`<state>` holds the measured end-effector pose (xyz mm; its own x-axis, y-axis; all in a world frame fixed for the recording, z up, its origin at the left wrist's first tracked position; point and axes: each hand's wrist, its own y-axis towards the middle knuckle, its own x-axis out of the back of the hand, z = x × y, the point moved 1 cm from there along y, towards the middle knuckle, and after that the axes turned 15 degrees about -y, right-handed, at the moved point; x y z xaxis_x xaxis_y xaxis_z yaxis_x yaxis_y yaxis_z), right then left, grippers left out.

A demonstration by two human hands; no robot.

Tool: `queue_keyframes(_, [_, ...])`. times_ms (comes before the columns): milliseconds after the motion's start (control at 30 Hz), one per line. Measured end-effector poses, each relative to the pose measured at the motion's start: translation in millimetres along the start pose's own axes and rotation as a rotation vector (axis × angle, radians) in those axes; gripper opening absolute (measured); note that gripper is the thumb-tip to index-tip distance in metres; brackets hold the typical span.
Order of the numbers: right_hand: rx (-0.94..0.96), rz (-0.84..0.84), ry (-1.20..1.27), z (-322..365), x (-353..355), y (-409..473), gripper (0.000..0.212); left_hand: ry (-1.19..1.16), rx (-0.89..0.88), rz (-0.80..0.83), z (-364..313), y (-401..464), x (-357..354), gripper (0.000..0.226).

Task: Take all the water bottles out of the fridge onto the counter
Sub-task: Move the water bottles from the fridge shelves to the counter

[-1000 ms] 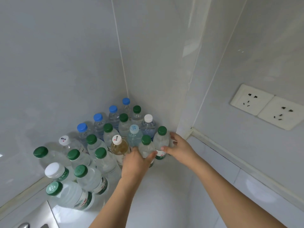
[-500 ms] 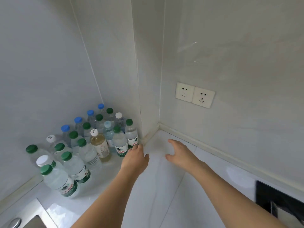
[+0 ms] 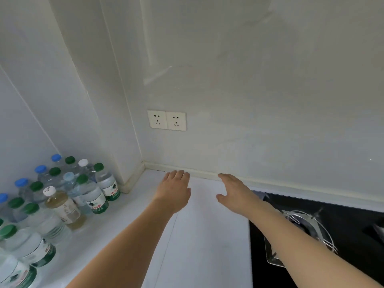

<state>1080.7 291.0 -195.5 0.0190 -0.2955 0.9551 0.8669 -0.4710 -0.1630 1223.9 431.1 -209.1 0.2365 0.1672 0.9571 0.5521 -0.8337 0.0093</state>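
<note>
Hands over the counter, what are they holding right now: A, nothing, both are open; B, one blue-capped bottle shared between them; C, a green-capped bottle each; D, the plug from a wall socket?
A: the left hand and right hand both show straight, empty fingers above the bare counter, apart from the bottles.

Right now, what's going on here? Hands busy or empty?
Both hands are empty. The left hand and right hand are open, fingers straight, over the white counter near the back wall, holding nothing. A cluster of water bottles stands upright in the counter's left corner, apart from both hands. A black stovetop lies under the right forearm. No fridge is in view.
</note>
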Motion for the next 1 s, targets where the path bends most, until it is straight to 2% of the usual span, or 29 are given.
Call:
queue_keyframes(300, [-0.329, -0.133, 0.066, -68.8, 25.2, -88.8, 0.069, -0.003, -0.351, 0.057, -96.5, 34.3, -13.5, 0.052])
queue_keyframes(500, [-0.543, -0.217, 0.083, -130.6, 32.3, -181.0, 0.069, -0.006, -0.575, 0.089, -203.6, 22.8, -34.6, 0.051])
queue_keyframes(633, [-0.679, -0.254, 0.113, -173.6, 39.7, -260.8, 0.070, -0.034, -0.702, 0.112, -296.4, 1.2, -46.4, 0.054])
queue_keyframes(867, [-0.893, -0.368, 0.084, -267.2, 41.1, -435.8, 0.056, -0.106, -1.008, 0.146, -502.0, -89.9, -86.3, 0.054])
queue_keyframes(1000, [-1.017, -0.366, 0.093, -308.5, 34.5, -525.6, 0.067, -0.130, -1.140, 0.188, -593.1, -142.3, -107.4, 0.056])
